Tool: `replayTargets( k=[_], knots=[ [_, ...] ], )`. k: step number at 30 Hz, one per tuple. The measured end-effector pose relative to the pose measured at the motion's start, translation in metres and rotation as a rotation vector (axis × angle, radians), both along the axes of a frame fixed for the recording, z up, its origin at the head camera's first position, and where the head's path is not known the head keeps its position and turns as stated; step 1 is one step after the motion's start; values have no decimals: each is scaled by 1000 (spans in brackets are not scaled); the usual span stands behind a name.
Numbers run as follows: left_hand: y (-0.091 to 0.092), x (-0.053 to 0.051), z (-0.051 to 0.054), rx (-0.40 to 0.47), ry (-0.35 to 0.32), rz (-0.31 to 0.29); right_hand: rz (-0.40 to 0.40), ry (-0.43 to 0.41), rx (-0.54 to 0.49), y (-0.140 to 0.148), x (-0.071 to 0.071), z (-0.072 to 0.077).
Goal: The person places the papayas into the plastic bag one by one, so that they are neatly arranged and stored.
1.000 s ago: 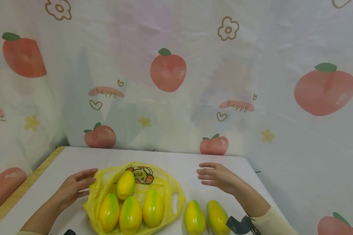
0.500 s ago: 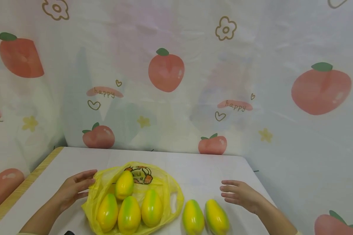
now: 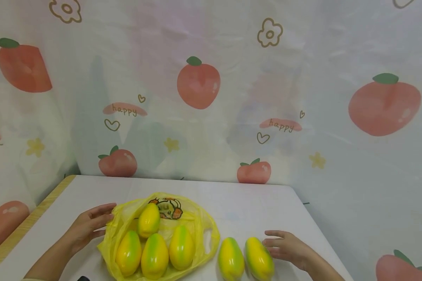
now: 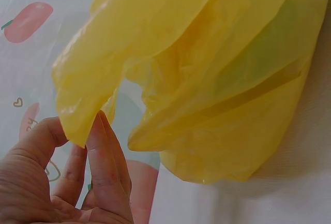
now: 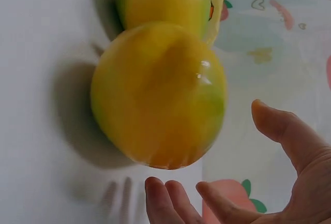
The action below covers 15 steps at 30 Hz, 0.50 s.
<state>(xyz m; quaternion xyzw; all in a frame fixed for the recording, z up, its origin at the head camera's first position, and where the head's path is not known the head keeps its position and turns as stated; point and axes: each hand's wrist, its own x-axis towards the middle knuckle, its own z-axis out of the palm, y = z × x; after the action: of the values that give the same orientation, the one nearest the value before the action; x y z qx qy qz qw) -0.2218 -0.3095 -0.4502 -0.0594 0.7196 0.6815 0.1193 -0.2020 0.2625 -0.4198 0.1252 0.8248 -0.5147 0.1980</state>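
Backdrop [image 3: 225, 39]: "happy" [image 3: 125, 111] legible twice. Yellow bag [image 3: 167, 225]: cartoon print [image 3: 168, 209], fruits [image 3: 154, 256] inside.

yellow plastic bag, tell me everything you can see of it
The yellow plastic bag looks thin, translucent and crinkled, with a cartoon print in dark lines and orange on its far side. It sits left of centre on the white tabletop, mouth open toward the head camera, with four yellow-green fruits inside. A handle loop spreads out on its right. The left hand pinches its left edge. Its nearest edge is cut off in the head view.
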Motion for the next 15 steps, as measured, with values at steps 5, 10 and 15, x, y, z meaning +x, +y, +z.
replayTargets(
  k=[5,10,15],
  knots=[
    [1,0,-1,9,-6,7,-11,-47,55,-3,4,-10],
    [0,1,0,16,-3,5,-3,-75,72,-5,7,-17],
    [0,1,0,14,2,-2,0,-87,59,-6,11,-22]
  ],
)
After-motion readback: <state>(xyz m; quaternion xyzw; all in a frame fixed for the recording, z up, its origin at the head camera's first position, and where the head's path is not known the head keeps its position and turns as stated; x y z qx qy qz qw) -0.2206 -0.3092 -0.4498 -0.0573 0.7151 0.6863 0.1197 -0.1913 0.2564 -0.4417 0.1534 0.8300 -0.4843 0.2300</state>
